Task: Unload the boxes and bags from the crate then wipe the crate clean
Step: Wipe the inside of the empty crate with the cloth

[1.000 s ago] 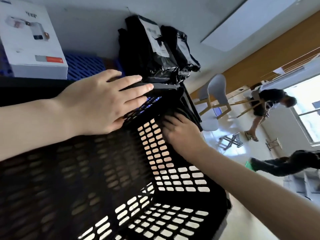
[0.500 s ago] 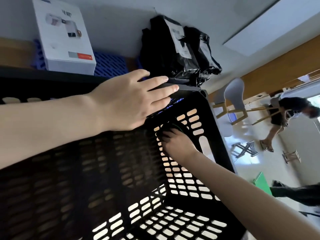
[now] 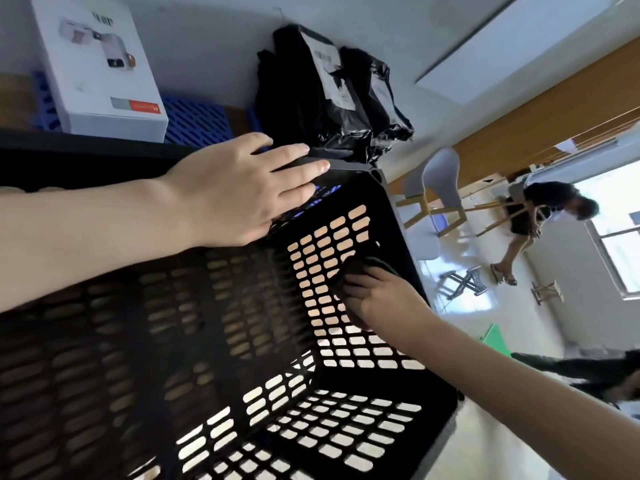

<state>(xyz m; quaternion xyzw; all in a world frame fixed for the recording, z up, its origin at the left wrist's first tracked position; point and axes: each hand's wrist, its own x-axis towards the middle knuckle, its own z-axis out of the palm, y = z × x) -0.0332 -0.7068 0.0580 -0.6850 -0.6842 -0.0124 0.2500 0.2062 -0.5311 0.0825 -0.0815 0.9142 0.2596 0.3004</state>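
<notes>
While the left hand (image 3: 239,188) lies flat on the far rim of the empty black slotted crate (image 3: 173,341), fingers straight and slightly spread, the nearer right hand (image 3: 381,299) bunches a dark cloth (image 3: 363,266) against its inner right wall. The white box (image 3: 100,64) and black bags (image 3: 332,98) sit beyond the crate.

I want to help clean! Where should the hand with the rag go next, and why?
Probably slide the right hand and its dark cloth down the slotted wall of the black crate toward its bottom. The cloth sits high on that wall, the left hand steadies the rim, and the white box and black bags are already out.
</notes>
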